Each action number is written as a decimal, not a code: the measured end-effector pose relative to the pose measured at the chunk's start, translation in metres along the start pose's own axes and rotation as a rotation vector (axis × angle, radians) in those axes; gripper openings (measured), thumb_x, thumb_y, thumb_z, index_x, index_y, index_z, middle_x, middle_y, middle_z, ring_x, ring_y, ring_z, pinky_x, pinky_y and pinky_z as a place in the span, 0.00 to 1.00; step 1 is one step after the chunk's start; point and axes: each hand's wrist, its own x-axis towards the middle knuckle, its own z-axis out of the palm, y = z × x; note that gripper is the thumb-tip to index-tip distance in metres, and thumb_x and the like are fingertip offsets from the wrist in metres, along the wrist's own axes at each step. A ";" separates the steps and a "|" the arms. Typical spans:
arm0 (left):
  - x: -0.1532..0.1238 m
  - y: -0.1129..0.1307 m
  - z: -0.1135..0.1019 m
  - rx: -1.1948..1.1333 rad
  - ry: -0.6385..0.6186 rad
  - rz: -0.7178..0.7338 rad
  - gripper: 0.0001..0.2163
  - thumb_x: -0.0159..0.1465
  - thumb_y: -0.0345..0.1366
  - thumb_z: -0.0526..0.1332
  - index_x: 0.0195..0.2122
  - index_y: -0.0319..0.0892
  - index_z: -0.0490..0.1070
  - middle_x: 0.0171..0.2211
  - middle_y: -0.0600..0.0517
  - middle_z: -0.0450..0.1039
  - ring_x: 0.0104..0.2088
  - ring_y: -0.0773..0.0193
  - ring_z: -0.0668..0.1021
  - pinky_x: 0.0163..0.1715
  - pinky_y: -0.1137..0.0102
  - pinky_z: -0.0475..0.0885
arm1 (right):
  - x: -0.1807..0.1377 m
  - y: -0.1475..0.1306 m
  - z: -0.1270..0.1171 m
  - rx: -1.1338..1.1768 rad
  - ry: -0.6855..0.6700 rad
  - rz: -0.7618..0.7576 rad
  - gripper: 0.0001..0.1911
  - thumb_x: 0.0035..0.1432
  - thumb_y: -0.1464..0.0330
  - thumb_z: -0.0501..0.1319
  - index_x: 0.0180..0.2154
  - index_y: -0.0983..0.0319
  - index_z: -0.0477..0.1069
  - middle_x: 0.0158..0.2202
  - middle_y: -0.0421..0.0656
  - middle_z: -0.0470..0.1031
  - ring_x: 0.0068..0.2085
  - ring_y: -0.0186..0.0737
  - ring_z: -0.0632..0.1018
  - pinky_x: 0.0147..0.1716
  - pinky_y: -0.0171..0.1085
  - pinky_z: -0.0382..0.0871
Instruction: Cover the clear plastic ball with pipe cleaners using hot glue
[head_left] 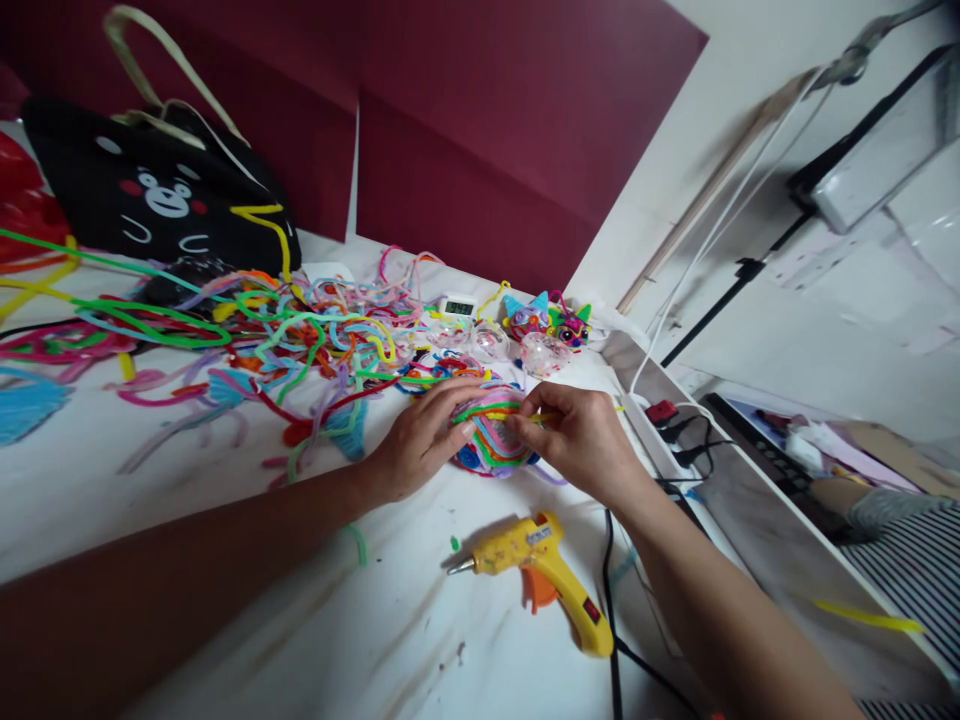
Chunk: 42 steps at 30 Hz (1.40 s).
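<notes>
My left hand and my right hand meet over a small round bundle of coloured pipe cleaners on the white table. The left hand's fingers curl round its left side. With thumb and fingertips, the right hand pinches a strand on its right side. A yellow glue gun lies on the table just in front of my hands, nozzle pointing left, with a black cord running towards me.
Loose pipe cleaners in many colours sprawl across the table's far left. Behind them stand a black bear-face bag, clear balls, two colourful cat figures and a small digital timer. A shelf edge with plugs runs along the right.
</notes>
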 end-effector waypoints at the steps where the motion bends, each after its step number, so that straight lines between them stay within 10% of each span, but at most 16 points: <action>1: 0.000 0.000 0.000 0.005 0.012 0.018 0.15 0.69 0.32 0.55 0.56 0.42 0.65 0.59 0.43 0.67 0.61 0.58 0.69 0.62 0.59 0.64 | 0.000 0.000 0.000 0.001 -0.003 0.003 0.04 0.53 0.67 0.63 0.28 0.59 0.74 0.19 0.37 0.68 0.21 0.32 0.63 0.22 0.31 0.52; 34: 0.004 0.003 -0.003 0.078 0.006 0.097 0.13 0.70 0.31 0.54 0.55 0.43 0.66 0.57 0.44 0.69 0.59 0.60 0.71 0.60 0.63 0.67 | -0.019 0.022 -0.029 0.341 -0.059 0.036 0.08 0.57 0.65 0.62 0.32 0.65 0.73 0.23 0.38 0.70 0.23 0.28 0.65 0.23 0.29 0.57; 42: 0.004 0.002 -0.002 0.110 0.012 0.063 0.13 0.70 0.34 0.53 0.53 0.43 0.67 0.57 0.46 0.70 0.59 0.59 0.71 0.61 0.61 0.67 | -0.049 0.045 -0.005 0.066 -0.249 -0.096 0.09 0.57 0.75 0.60 0.39 0.63 0.76 0.32 0.42 0.79 0.32 0.33 0.75 0.33 0.32 0.66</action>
